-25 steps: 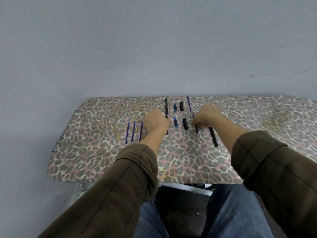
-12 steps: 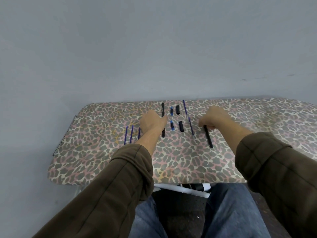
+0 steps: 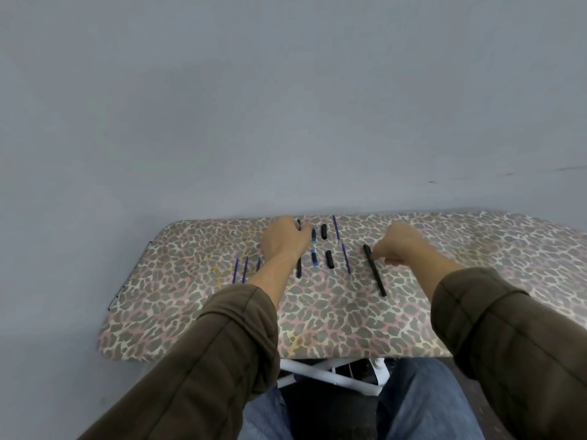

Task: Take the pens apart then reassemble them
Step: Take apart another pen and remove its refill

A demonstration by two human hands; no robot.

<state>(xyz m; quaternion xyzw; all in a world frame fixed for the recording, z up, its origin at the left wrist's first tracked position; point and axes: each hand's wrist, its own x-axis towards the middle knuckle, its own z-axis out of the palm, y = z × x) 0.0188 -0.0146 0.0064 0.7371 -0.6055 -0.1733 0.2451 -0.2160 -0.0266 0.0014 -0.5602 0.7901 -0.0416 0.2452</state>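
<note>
Left hand [image 3: 286, 241] lies over a black barrel [image 3: 298, 263], grip not discernible. Right hand [image 3: 401, 246], fingers curled, touches a black pen [image 3: 374, 270] on the board [image 3: 190, 312]; hold unclear.

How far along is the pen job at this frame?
Disassembly looks done: blue refills, black caps and blue-tipped pieces lie in separate rows on the leopard-print board. The left hand reaches for a far black barrel; the right hand touches the long black barrel. Reassembly remains.

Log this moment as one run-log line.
stage: pens disassembled | left hand: over far black barrel | right hand: beside black pen | surface: ironing board
</note>
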